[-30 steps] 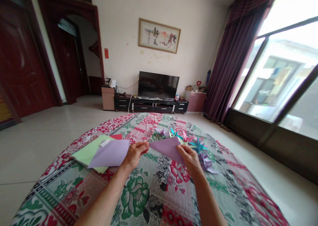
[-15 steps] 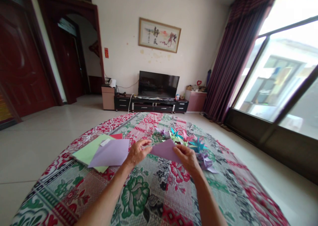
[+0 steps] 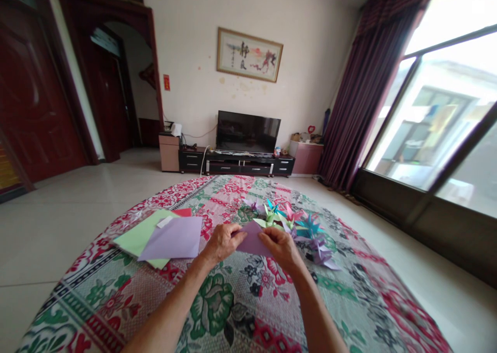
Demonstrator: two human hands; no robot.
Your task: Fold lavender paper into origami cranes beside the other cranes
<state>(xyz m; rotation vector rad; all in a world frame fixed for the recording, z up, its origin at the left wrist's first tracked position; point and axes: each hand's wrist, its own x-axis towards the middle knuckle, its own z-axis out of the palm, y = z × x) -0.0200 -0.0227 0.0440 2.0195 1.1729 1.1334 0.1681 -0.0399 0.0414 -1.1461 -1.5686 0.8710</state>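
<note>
Head: purple paper (image 3: pixel 251 241) between hands (image 3: pixel 282 245)

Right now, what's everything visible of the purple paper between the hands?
The purple paper looks plain and matte, with straight visible edges; layers can't be made out. It is held over the floral tablecloth, its left side pinched by the left hand, its right side by the right hand, both sides partly covered.

Table (image 3: pixel 240 301): items on, behind and beside.
Loose sheets (image 3: pixel 171 241): on table, left. Folded figures (image 3: pixel 310 227): on table, right. Single sheet (image 3: pixel 252 241): between left hand (image 3: pixel 223 241) and right hand (image 3: pixel 281 245), between both groups. Television (image 3: pixel 248 132): on low cabinet (image 3: pixel 225 167), behind table. Framed picture (image 3: pixel 249 54): on wall (image 3: pixel 182 37), above television. Curtain (image 3: pixel 345 99): right of television, beside window (image 3: pixel 438 125). Door (image 3: pixel 37 84): far left.
</note>
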